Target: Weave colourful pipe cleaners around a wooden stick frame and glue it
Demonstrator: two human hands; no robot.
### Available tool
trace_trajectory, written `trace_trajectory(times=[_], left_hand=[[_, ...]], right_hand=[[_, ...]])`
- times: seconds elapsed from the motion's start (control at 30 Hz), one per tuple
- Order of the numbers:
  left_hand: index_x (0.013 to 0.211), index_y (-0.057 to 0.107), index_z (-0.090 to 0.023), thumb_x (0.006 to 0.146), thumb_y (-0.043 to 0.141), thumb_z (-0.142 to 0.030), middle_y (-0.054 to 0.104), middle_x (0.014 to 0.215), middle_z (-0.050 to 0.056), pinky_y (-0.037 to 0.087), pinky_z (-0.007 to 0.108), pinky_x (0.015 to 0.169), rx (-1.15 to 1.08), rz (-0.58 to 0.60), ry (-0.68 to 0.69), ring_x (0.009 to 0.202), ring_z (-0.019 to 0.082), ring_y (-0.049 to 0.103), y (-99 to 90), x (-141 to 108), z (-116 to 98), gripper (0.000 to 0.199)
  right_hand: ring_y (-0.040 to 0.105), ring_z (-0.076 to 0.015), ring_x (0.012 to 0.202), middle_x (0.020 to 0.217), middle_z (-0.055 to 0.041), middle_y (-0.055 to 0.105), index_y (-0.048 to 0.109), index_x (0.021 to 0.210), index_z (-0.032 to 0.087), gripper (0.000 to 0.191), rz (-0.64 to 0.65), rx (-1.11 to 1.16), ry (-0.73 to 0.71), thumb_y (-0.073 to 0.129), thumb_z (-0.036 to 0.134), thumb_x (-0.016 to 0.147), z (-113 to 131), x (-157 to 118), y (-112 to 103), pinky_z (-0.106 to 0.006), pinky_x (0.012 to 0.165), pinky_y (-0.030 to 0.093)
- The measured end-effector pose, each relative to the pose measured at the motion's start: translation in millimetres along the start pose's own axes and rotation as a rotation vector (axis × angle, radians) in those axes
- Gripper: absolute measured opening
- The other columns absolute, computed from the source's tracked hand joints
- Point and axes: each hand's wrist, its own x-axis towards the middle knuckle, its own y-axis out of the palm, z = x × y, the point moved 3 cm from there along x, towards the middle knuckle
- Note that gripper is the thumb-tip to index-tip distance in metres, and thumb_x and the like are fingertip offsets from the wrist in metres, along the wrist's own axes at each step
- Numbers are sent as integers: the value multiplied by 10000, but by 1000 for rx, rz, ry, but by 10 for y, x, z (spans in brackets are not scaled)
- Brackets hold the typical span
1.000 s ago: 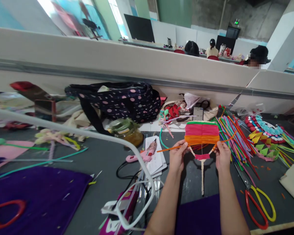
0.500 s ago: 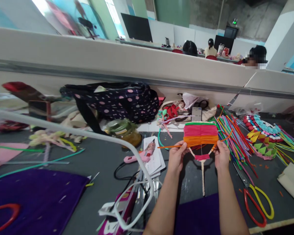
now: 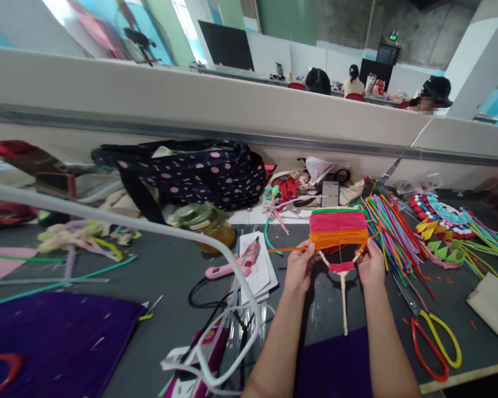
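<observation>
Between my two hands is a fan-shaped frame [image 3: 338,225] wound with pipe cleaners in green, pink and orange bands. Its pale stick handle points down toward me, and a small pink band joins the frame to it. My left hand [image 3: 301,265] pinches the frame's lower left side, where a straight orange pipe cleaner [image 3: 285,250] sticks out leftward. Closed on the frame's right side is my right hand [image 3: 372,264], with an orange strand curving up beside its fingers. The bare lower part of the frame shows thin pale arms with a string down the middle.
Right of the fan lie a bundle of coloured pipe cleaners [image 3: 392,232] and scissors [image 3: 429,337] with red and yellow handles. On the left are a pink glue gun [image 3: 228,268] on paper cards, a glass jar [image 3: 205,224], a white bent lamp arm [image 3: 149,225] and purple cloth [image 3: 58,331].
The loose orange strand at the right now curls up closer to the frame instead of stretching out rightward. Both hands keep their hold on the fan frame. The view has shifted slightly.
</observation>
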Motion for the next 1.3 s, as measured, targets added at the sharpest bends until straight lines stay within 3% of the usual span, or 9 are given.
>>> trace_trajectory(times=[0.37, 0.73, 1.03, 1.3], left_hand=[[736, 644, -137, 575, 824, -307, 651, 668, -4, 489, 182, 553, -15, -12, -5, 531, 75, 584, 22, -17, 6, 295], [782, 660, -130, 565, 823, -323, 686, 699, 32, 503, 248, 588, 97, 13, 36, 564, 123, 615, 44, -24, -28, 333], [788, 634, -129, 598, 806, -325, 685, 720, 39, 509, 250, 579, 94, 12, 19, 578, 131, 623, 8, -10, 16, 322], [802, 625, -135, 610, 798, -327, 667, 690, 21, 510, 232, 569, 73, 28, 30, 576, 119, 621, 12, -7, 3, 322]], right_hand=[[562, -100, 542, 699, 12, 646, 617, 795, 191, 307, -24, 144, 98, 759, 395, 615, -21, -9, 19, -218, 473, 438], [530, -90, 523, 660, 26, 603, 577, 763, 187, 304, -45, 27, -56, 723, 433, 660, -24, 35, -32, -208, 470, 421], [538, -86, 525, 648, 32, 595, 570, 739, 183, 290, -81, 73, -85, 734, 410, 665, -33, 3, -6, -208, 484, 438], [536, -78, 531, 691, 26, 616, 588, 762, 180, 280, -57, 112, -5, 745, 385, 655, -50, 22, -10, -200, 484, 441]])
